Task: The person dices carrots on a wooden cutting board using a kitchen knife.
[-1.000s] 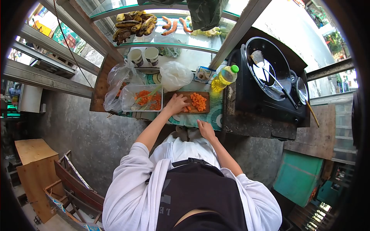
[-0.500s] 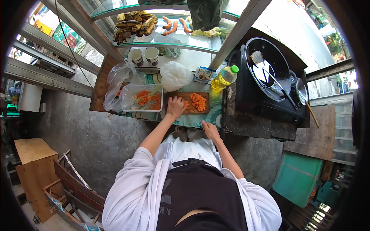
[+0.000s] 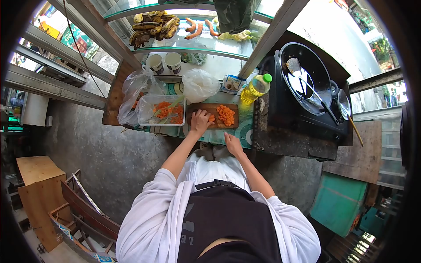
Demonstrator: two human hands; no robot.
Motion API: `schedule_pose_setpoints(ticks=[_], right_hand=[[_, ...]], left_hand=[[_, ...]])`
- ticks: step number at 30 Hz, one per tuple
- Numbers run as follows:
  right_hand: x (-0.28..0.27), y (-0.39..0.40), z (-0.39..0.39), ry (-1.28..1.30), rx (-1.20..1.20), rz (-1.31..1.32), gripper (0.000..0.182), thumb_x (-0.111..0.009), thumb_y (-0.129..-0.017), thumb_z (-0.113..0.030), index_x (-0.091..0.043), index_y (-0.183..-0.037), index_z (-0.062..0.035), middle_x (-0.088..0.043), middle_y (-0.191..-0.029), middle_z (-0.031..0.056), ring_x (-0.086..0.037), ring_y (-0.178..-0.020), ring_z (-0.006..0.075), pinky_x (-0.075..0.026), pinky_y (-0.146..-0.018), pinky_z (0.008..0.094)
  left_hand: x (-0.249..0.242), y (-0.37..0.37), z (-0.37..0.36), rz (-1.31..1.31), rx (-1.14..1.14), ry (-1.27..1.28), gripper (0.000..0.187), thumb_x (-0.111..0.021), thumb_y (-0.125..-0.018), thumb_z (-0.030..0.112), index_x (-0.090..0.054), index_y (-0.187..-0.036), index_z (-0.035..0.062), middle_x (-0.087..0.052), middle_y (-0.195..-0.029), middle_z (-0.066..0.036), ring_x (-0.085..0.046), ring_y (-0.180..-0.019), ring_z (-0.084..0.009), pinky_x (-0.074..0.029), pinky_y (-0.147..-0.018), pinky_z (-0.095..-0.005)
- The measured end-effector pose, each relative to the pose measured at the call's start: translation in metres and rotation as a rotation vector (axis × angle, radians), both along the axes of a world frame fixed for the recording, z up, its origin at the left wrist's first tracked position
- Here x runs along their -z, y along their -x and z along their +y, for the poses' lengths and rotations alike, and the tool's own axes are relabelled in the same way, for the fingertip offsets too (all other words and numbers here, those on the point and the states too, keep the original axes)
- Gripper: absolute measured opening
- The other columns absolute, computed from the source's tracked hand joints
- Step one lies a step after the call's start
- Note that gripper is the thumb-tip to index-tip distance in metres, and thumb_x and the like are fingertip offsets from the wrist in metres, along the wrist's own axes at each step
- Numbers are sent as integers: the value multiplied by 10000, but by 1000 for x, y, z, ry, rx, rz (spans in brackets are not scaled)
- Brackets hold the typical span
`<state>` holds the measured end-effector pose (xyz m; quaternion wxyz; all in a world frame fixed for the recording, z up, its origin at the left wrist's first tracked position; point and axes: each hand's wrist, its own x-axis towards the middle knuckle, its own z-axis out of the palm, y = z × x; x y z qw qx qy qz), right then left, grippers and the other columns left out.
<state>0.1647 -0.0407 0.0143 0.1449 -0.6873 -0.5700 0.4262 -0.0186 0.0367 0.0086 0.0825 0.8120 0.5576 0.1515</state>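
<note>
On a wooden cutting board [image 3: 206, 107], my left hand [image 3: 201, 122] presses down with curled fingers on a piece of carrot [image 3: 212, 118]. A pile of chopped carrot [image 3: 226, 115] lies on the board's right part. My right hand [image 3: 233, 143] is closed just off the board's front edge, around the handle of a knife; its blade hardly shows in this view. Left of the board stands a clear plastic container [image 3: 146, 125] with shredded carrot [image 3: 163, 109] and a pale green strip inside.
Behind the board sit a white plastic bag [image 3: 200, 85], two paper cups [image 3: 173, 63] and an oil bottle [image 3: 255, 90]. A wok [image 3: 322, 70] with utensils rests on the black stove [image 3: 285, 118] at right. Bananas [image 3: 155, 27] lie on the glass shelf above.
My right hand has shifted left and slightly up, closer to the board. The knife blade, faintly visible before, hardly shows now. My left hand stays on the carrot.
</note>
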Motion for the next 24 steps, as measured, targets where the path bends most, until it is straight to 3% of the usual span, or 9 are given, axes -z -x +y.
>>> schedule_pose_setpoints(ticks=[2,4,8,14,16,20,22,24], right_hand=[[-1,-1,-1,3,-2,-3,512,-323,-927,-406,-516,-749,33,-557,-696,217,-530,-703,394,-395,-659,428],[-9,0,0,58,-30,3,485,-327,-922,-386,-573,-835,23,-584,-852,267,-522,-863,454,-387,-748,495],[-16,1,0,88,-15,-4,486,-329,-921,-391,-569,-839,23,-584,-849,269,-523,-855,456,-386,-749,497],[-6,9,-10,18,51,4,478,-317,-930,-379,-567,-843,20,-577,-845,280,-516,-860,465,-382,-752,503],[5,12,-14,-71,87,-12,501,-312,-936,-390,-514,-738,23,-559,-710,231,-528,-723,408,-391,-662,438],[13,13,-13,-46,62,22,503,-303,-942,-382,-515,-733,23,-559,-724,228,-530,-731,399,-392,-669,432],[9,12,-12,20,35,39,474,-307,-935,-360,-568,-835,23,-570,-833,287,-510,-858,469,-372,-754,512],[7,13,-12,21,31,37,476,-305,-935,-360,-567,-835,25,-570,-832,287,-511,-855,469,-372,-751,512]], left_hand=[[0,0,0,-10,5,5,414,-724,-628,369,-642,-938,107,-551,-903,-26,-503,-903,-200,-406,-756,-377],[0,0,1,-4,23,15,422,-727,-621,361,-643,-948,109,-549,-908,-25,-502,-909,-204,-409,-770,-375],[2,-1,1,-53,31,38,411,-731,-632,321,-638,-957,88,-546,-905,-36,-502,-910,-217,-424,-767,-365],[-2,-14,-7,-140,-70,109,338,-693,-731,198,-611,-999,8,-525,-922,-99,-501,-931,-252,-466,-792,-338],[-2,-20,-9,-149,-137,177,334,-679,-749,171,-603,-1025,-1,-521,-934,-110,-504,-949,-250,-480,-802,-331],[2,-24,-12,-180,-149,170,349,-682,-742,164,-599,-1036,-3,-522,-934,-108,-507,-956,-244,-492,-789,-328],[3,-24,-13,-282,-168,129,352,-696,-677,114,-616,-1001,2,-549,-888,-121,-523,-897,-278,-456,-783,-364],[3,-23,-13,-281,-167,129,352,-696,-676,113,-617,-1000,1,-551,-889,-122,-524,-896,-279,-458,-780,-364]])
